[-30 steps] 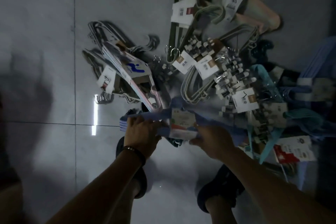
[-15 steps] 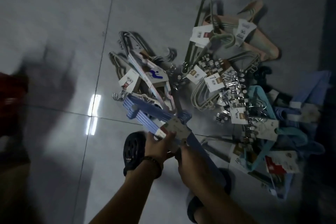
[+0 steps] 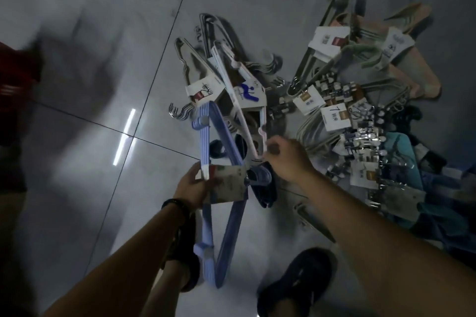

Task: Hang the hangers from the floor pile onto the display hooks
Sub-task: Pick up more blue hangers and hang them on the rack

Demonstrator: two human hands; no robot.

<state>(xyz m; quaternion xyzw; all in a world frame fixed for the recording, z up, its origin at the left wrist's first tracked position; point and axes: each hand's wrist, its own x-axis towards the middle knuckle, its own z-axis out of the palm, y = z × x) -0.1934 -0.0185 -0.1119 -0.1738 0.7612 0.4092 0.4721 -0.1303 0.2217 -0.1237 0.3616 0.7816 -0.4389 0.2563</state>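
Observation:
A pile of bundled hangers [image 3: 334,121] with paper labels lies on the grey tiled floor. My left hand [image 3: 193,185] grips a blue hanger bundle [image 3: 206,152] at its label sleeve and holds it above the floor, long side running away from me. My right hand [image 3: 286,157] reaches into the pile and pinches the near corner of a pink-white hanger bundle [image 3: 244,116] with a blue figure on its card. No display hooks are in view.
My two dark shoes [image 3: 296,283] stand on the tiles close to the pile's near edge. A grey wire hanger bundle [image 3: 211,33] lies at the pile's left. Teal and blue hangers [image 3: 401,167] crowd the right. A red blurred object [image 3: 13,80] sits at the left edge.
My right hand let go of the blue bundle and moved forward to the pink-white bundle. My left hand alone now holds the blue bundle, which has turned more lengthwise.

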